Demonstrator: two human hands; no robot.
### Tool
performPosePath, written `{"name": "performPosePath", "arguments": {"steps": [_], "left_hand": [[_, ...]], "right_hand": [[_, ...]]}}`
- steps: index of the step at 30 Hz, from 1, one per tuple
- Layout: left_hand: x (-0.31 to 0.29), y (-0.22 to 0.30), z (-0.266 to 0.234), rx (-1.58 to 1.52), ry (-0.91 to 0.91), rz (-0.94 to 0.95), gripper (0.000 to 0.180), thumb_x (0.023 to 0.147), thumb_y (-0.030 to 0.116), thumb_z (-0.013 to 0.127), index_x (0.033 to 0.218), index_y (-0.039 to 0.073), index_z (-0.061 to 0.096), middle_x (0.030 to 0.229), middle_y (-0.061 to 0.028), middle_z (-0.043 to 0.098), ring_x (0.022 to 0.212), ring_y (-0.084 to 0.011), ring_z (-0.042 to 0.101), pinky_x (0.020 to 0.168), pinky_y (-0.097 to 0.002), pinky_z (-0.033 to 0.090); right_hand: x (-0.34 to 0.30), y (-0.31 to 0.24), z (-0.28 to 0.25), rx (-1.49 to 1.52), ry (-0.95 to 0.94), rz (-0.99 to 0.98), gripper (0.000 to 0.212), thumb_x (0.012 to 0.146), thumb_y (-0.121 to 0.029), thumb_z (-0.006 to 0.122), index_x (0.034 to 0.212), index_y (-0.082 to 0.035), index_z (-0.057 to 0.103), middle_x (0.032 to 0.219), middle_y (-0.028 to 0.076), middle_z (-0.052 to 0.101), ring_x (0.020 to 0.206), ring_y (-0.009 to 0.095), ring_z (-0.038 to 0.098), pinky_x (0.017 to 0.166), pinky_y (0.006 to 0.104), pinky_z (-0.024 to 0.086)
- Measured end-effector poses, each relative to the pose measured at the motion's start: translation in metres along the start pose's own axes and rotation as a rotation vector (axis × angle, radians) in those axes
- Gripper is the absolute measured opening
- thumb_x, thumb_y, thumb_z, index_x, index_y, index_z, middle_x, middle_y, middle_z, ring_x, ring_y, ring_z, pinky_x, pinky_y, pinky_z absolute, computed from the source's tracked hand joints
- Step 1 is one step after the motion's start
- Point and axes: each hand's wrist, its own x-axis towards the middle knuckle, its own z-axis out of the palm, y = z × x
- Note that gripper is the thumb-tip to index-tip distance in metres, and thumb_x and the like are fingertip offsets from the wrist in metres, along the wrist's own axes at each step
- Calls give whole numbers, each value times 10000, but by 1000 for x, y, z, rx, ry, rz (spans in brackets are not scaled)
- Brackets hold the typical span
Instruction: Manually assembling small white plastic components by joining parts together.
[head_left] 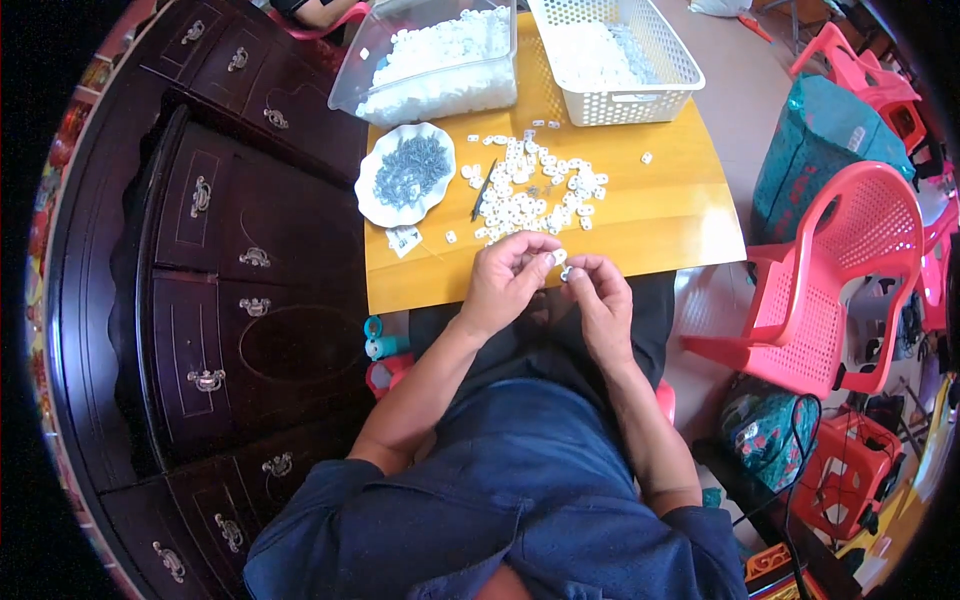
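At the table's near edge, my left hand point(508, 285) pinches a small white plastic piece point(560, 257) between thumb and fingertips. My right hand point(603, 305) is closed just beside it, its thumb and forefinger on a tiny grey part point(566, 273) that touches or nearly touches the white piece; its kind is too small to tell. Beyond my hands lies a loose spread of similar white two-holed plastic pieces point(520, 208), with a few small dark metal bits point(538, 190) among them. A slim black pointed tool point(484, 190) rests at the left side of the spread.
A scalloped white plate point(374, 208) of grey metal parts stands on the yellow table point(680, 215). Behind are a clear bin point(345, 85) and a perforated white basket point(640, 107), both filled with white pieces. Dark drawers point(220, 215) flank the left; a red chair point(850, 230) stands right.
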Motion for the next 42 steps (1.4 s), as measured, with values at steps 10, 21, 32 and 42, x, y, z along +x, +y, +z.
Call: {"name": "performPosePath", "arguments": {"steps": [10,21,32,42], "left_hand": [[0,0,1,8,-33,-8,176,979,74,661,1133,-8,683,956,5,706,809,-26,636,676,-185,513],[0,-1,3,226,-13,102,136,924,-6,682,1052,-8,725,903,-15,711,730,-38,626,631,-198,501],[-1,28,6,430,-100,192,275,865,26,713,1137,5,676,977,-94,674,696,-173,671,627,-300,543],[0,15,8,703,-115,386,296,809,97,744,1096,57,686,1009,-95,675,849,-277,691,725,-374,561]], "right_hand": [[2,4,-1,0,-2,-15,136,1003,-68,612,1118,-3,646,962,3,661,820,62,595,751,218,498],[3,7,2,-30,30,-18,148,1008,-68,613,1133,2,649,976,2,673,854,65,604,783,212,494],[8,10,-9,175,-49,209,154,1013,-109,615,1122,-10,657,1023,40,713,877,92,652,805,225,525],[5,7,-10,349,-100,303,164,1018,-204,614,1066,-58,670,971,36,716,869,114,674,806,273,543]]}}
